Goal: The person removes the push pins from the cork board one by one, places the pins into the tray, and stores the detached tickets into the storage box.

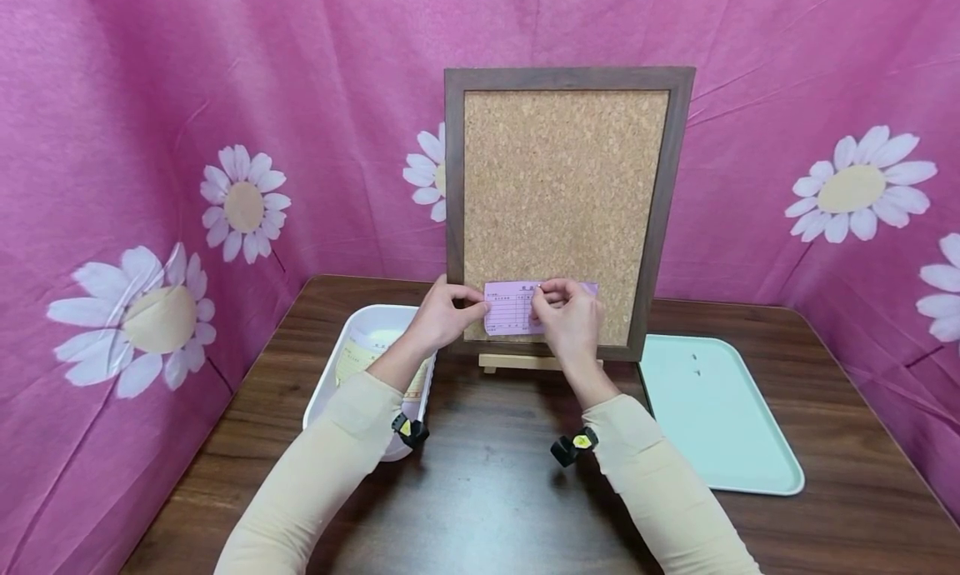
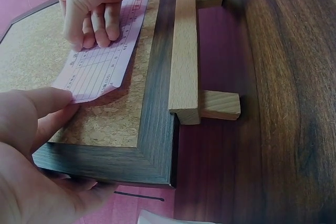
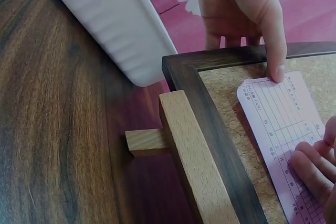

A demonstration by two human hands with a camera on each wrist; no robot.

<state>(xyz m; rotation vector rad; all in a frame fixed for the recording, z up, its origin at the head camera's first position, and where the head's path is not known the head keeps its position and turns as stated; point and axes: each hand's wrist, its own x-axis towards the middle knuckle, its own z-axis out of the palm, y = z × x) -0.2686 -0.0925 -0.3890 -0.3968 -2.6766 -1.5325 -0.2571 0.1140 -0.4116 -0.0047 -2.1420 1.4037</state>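
Observation:
A framed cork board (image 1: 562,192) leans upright on a light wooden stand (image 2: 185,51). Low on the cork lies a pink printed slip (image 1: 504,310), its lower left corner curling off the surface. My left hand (image 1: 442,312) pinches the slip's left edge between thumb and index finger, the other fingers passing behind the frame. Over the slip's right half, my right hand (image 1: 572,318) has its thumb and index finger together on a tiny pale push pin (image 1: 538,287), mostly hidden by the fingertips. Its remaining fingers curl against the paper.
A white plastic bin (image 1: 317,396) with yellow printed slips (image 1: 352,363) stands left of the board, under my left forearm. To the right, a mint green tray (image 1: 723,442) carries a few tiny pins (image 1: 696,372). Pink flowered cloth (image 1: 352,75) hangs behind the wooden table (image 1: 480,508).

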